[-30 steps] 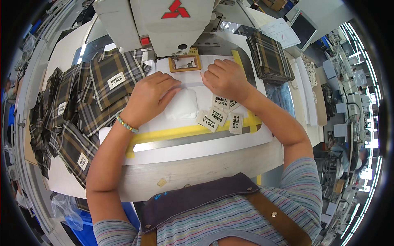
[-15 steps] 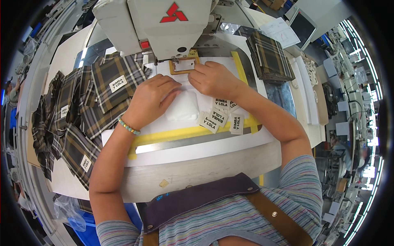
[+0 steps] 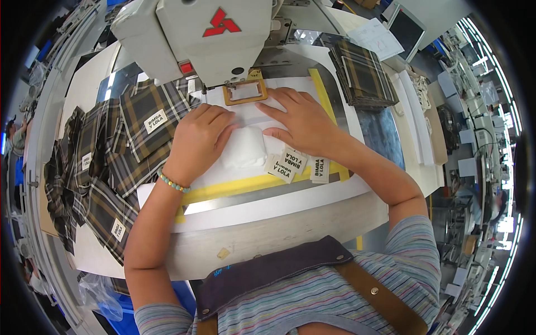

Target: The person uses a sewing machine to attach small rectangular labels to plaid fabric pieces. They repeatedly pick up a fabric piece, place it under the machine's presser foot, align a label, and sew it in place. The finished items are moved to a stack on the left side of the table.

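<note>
pale table (image 3: 268, 223) crosses mid-picture, ochre frame (image 3: 245, 101) at upper centre beneath the machine (image 3: 212, 53). right hand (image 3: 304, 120), fingers spread apart, is just beside it, so i judge a nudge could skew it; whether left hand (image 3: 200, 137) grips anything, i cannot tell.

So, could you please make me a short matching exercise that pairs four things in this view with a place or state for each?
Column one
1. Tan frame
2. Loose labels
3. Left hand
4. Plaid cloth stack

Column two
A. Neatly piled, to the right of the machine head
B. Has a beaded bracelet at its wrist
C. Lying close below the right hand in the picture
D. Just below the machine head, near the right hand's fingertips

Right pairs: 1-D, 2-C, 3-B, 4-A
</note>
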Demonstrator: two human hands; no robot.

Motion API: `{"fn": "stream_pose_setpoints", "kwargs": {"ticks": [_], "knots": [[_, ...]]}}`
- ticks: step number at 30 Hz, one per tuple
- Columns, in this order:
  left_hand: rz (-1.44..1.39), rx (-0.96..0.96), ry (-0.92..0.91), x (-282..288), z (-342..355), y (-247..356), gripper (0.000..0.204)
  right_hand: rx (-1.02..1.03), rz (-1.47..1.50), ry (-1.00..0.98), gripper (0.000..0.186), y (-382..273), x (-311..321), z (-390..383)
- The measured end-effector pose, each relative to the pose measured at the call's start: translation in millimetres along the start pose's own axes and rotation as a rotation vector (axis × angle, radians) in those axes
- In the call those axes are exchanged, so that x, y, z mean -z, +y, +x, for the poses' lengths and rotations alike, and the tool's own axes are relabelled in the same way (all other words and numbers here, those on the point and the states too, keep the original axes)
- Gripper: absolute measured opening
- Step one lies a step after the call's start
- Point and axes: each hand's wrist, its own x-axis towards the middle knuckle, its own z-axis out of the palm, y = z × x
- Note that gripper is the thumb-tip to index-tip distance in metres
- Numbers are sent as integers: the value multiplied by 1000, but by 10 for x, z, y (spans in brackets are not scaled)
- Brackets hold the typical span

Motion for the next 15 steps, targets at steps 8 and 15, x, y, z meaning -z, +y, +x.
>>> {"fn": "stream_pose_setpoints", "kwargs": {"ticks": [8, 15], "knots": [[342, 110, -82, -56, -70, 64, 50, -17, 50, -156, 54, 152, 15, 152], [228, 182, -219, -166, -61, 44, 67, -25, 63, -162, 57, 224, -27, 114]]}}
